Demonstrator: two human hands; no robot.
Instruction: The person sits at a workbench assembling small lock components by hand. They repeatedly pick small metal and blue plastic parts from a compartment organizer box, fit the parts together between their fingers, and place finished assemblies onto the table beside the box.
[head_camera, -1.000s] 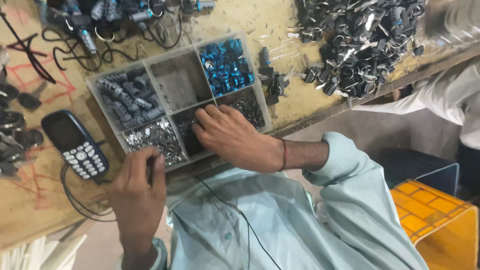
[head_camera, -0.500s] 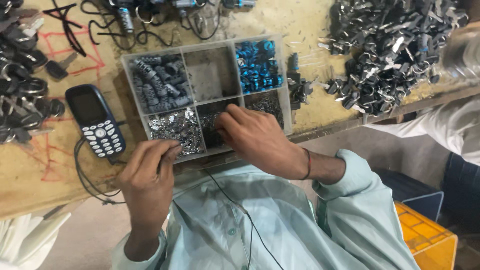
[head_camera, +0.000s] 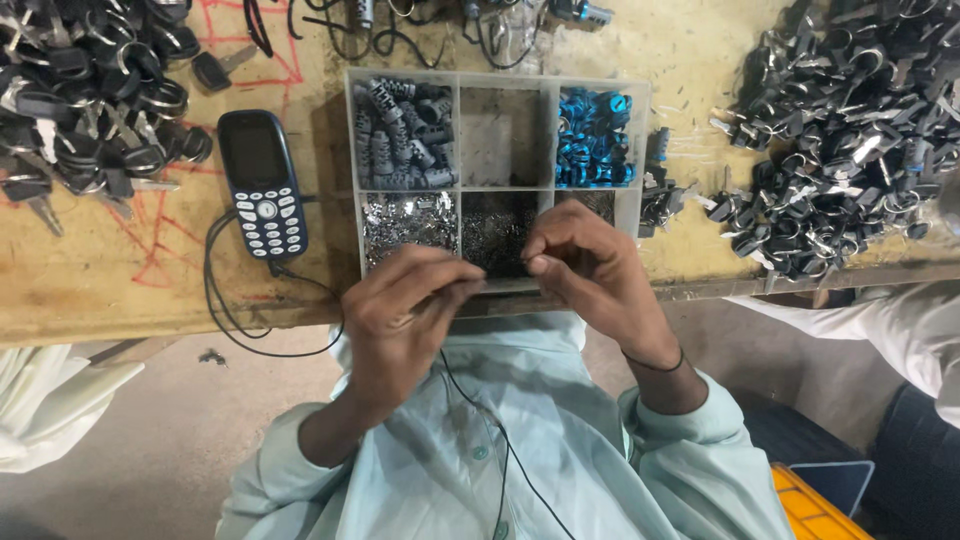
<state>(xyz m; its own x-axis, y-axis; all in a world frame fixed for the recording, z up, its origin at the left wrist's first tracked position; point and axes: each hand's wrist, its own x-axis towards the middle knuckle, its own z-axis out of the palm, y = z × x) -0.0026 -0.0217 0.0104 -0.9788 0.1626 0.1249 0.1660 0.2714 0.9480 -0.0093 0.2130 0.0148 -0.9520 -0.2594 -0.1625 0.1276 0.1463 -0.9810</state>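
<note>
A clear plastic compartment tray (head_camera: 500, 182) sits on the worn wooden bench. It holds grey ribbed parts (head_camera: 402, 135), blue parts (head_camera: 592, 138), small silvery pieces (head_camera: 405, 218) and dark tiny pieces (head_camera: 495, 232). One back compartment looks bare. My left hand (head_camera: 405, 310) is closed at the tray's front edge, pinching something thin and small. My right hand (head_camera: 590, 270) is beside it, fingertips pinched on a tiny part I cannot make out. The two hands' fingertips nearly meet above the front middle compartment.
A dark blue keypad phone (head_camera: 262, 185) lies left of the tray, its black cable (head_camera: 235, 320) looping off the bench edge. Piles of black-headed keys lie at the far left (head_camera: 85, 95) and right (head_camera: 850, 130). Another person's white sleeve (head_camera: 880, 325) is at right. An orange crate (head_camera: 815, 505) is below.
My right hand has lifted out of the tray's front compartment and drawn towards my left hand. The left hand rose to meet it. The view shifted so the tray sits more centred.
</note>
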